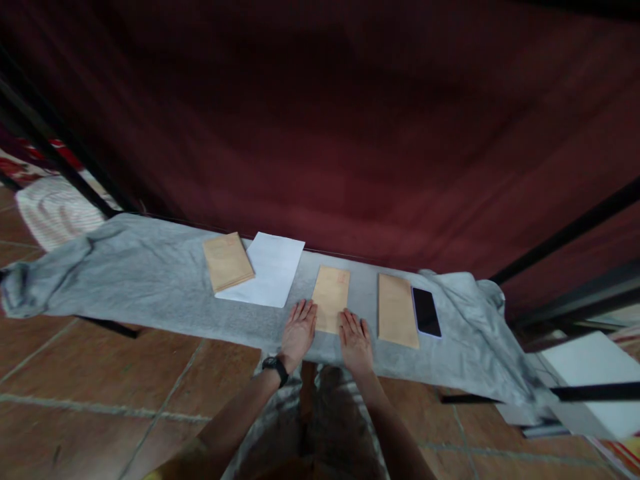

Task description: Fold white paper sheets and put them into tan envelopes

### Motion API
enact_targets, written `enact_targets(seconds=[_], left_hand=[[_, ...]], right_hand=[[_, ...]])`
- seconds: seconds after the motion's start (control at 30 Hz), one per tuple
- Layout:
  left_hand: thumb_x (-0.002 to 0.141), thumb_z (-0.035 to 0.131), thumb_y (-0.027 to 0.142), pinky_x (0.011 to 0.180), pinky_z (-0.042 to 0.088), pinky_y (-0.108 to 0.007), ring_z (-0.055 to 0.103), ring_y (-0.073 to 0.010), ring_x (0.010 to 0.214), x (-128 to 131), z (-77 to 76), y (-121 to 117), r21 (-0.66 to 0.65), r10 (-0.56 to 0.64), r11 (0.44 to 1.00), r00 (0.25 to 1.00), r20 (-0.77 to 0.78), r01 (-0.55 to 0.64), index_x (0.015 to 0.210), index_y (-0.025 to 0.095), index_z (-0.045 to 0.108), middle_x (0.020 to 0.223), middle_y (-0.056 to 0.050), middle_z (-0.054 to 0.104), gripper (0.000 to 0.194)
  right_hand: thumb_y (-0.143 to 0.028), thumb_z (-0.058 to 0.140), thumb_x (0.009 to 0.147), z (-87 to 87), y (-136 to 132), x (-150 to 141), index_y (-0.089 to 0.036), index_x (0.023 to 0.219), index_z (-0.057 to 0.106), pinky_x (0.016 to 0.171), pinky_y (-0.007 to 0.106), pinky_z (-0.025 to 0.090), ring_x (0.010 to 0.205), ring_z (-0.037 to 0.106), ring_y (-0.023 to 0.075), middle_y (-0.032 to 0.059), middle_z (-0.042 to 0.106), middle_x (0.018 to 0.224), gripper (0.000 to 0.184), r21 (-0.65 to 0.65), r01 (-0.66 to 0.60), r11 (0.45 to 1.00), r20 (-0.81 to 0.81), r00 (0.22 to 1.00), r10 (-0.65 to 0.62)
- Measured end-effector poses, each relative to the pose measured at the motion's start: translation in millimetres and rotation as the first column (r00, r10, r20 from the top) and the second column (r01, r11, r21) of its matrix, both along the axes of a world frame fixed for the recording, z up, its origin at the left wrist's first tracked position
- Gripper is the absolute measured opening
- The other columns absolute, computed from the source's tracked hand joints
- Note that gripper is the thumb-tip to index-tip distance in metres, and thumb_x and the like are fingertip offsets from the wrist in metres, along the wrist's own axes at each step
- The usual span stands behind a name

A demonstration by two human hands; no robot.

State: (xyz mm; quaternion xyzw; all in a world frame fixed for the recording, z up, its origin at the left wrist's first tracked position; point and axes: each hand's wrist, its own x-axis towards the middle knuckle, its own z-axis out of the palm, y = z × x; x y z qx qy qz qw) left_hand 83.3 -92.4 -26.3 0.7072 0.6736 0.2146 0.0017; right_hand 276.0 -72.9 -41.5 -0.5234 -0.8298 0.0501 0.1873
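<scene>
A brown paper envelope (pixel 331 293) with small red print near its top lies flat on the grey cloth in front of me. My left hand (pixel 300 327) rests at its lower left edge, fingers stretched out and flat. On the opposite edge lies my right hand (pixel 356 339), its fingers also extended, with the tips touching the envelope. Neither hand grips anything. To the right is another brown envelope or stack (pixel 397 310). Over on the left, a stack of brown envelopes (pixel 227 260) partly covers white paper (pixel 273 270).
A phone (pixel 427 312) with a dark screen lies right of the right-hand envelopes. Grey cloth (pixel 150 280) covers the narrow bench, bunched at both ends. Behind it hangs a dark red curtain (pixel 320 133). Black metal bars (pixel 575 227) stand at both sides, above a tiled floor (pixel 125 380).
</scene>
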Motion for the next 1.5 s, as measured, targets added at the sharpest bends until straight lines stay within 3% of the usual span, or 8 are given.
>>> enact_targets(seconds=[0.27, 0.5, 0.7, 0.97, 1.07, 1.2, 1.37, 1.5], left_hand=[[0.103, 0.031, 0.033, 0.119, 0.031, -0.048, 0.039, -0.0228, 0.144, 49.7, -4.8, 48.0, -0.032, -0.221, 0.975, 0.975, 0.009, 0.221, 0.14, 0.018, 0.052, 0.15, -0.011, 0.051, 0.045], [0.101, 0.033, 0.04, 0.121, 0.02, -0.054, 0.03, -0.0267, 0.149, 45.2, -1.6, 86.2, -0.075, -0.189, 0.98, 0.981, -0.031, 0.186, 0.149, 0.024, 0.043, 0.159, -0.006, 0.039, 0.051], [0.099, 0.036, 0.041, 0.121, 0.015, -0.056, 0.024, -0.0298, 0.151, 35.3, -7.2, 105.4, -0.075, -0.075, 0.995, 0.997, -0.038, 0.072, 0.151, 0.029, 0.04, 0.16, -0.004, 0.037, 0.054], [0.1, 0.032, 0.038, 0.121, 0.017, -0.054, 0.03, -0.0298, 0.148, 26.6, -8.3, 118.9, -0.061, 0.016, 0.998, 1.0, -0.02, -0.018, 0.149, 0.021, 0.042, 0.156, -0.01, 0.043, 0.054], [0.1, 0.031, 0.037, 0.121, 0.021, -0.05, 0.034, -0.0281, 0.146, 32.0, -8.3, 121.3, -0.053, -0.05, 0.997, 0.998, -0.03, 0.048, 0.148, 0.016, 0.044, 0.153, -0.012, 0.046, 0.053], [0.1, 0.032, 0.035, 0.121, 0.023, -0.048, 0.034, -0.0257, 0.147, 41.5, -9.2, 128.2, -0.086, -0.191, 0.979, 0.981, -0.046, 0.186, 0.149, 0.021, 0.044, 0.156, -0.007, 0.044, 0.052], [0.1, 0.035, 0.037, 0.121, 0.02, -0.053, 0.032, -0.0274, 0.148, 45.4, -4.2, 137.5, -0.129, -0.184, 0.976, 0.982, -0.041, 0.177, 0.15, 0.026, 0.042, 0.157, -0.005, 0.042, 0.053], [0.101, 0.033, 0.039, 0.121, 0.017, -0.055, 0.026, -0.0293, 0.15, 44.1, 1.0, 127.0, -0.184, -0.182, 0.969, 0.98, -0.075, 0.166, 0.153, 0.023, 0.038, 0.161, -0.006, 0.035, 0.055]], right_hand=[[-0.016, 0.034, 0.101, 0.9, -1.3, -3.1, -0.013, 0.142, 0.053, 0.121, 0.047, 0.023, 0.14, 0.044, 0.0249, 0.0111, 0.054, 0.147, 0.046, 0.018, 0.013, 1.0, 0.003, 1.0, -0.013], [-0.022, 0.034, 0.103, 4.6, 1.4, -3.5, -0.019, 0.145, 0.051, 0.119, 0.048, 0.026, 0.139, 0.045, 0.0234, 0.0098, 0.054, 0.148, 0.046, -0.001, 0.017, 1.0, 0.013, 1.0, -0.017], [-0.022, 0.033, 0.102, 5.9, 2.6, -3.3, -0.021, 0.148, 0.046, 0.118, 0.047, 0.028, 0.139, 0.045, 0.0229, 0.0093, 0.051, 0.15, 0.048, 0.003, 0.022, 1.0, 0.005, 1.0, -0.022], [-0.023, 0.033, 0.103, 10.5, 1.3, -5.6, -0.022, 0.145, 0.05, 0.117, 0.047, 0.029, 0.136, 0.048, 0.0234, 0.0083, 0.055, 0.147, 0.046, 0.038, 0.028, 0.999, -0.05, 0.998, -0.026], [-0.021, 0.034, 0.102, 11.5, 0.7, -7.1, -0.022, 0.145, 0.051, 0.117, 0.046, 0.028, 0.136, 0.048, 0.0234, 0.0075, 0.055, 0.147, 0.046, 0.038, 0.037, 0.999, -0.056, 0.998, -0.035], [-0.021, 0.035, 0.102, 8.0, 0.7, -7.9, -0.023, 0.146, 0.05, 0.118, 0.047, 0.028, 0.136, 0.049, 0.0235, 0.0071, 0.055, 0.147, 0.047, 0.044, 0.046, 0.998, -0.058, 0.997, -0.043], [-0.027, 0.038, 0.103, 4.0, 0.8, -7.3, -0.023, 0.146, 0.05, 0.119, 0.046, 0.027, 0.136, 0.049, 0.0228, 0.006, 0.055, 0.147, 0.044, 0.051, 0.053, 0.997, -0.096, 0.994, -0.048], [-0.025, 0.038, 0.103, 4.9, 1.0, -7.6, -0.023, 0.145, 0.051, 0.119, 0.045, 0.027, 0.135, 0.05, 0.0219, 0.0065, 0.056, 0.146, 0.044, 0.049, 0.054, 0.997, -0.085, 0.995, -0.049]])
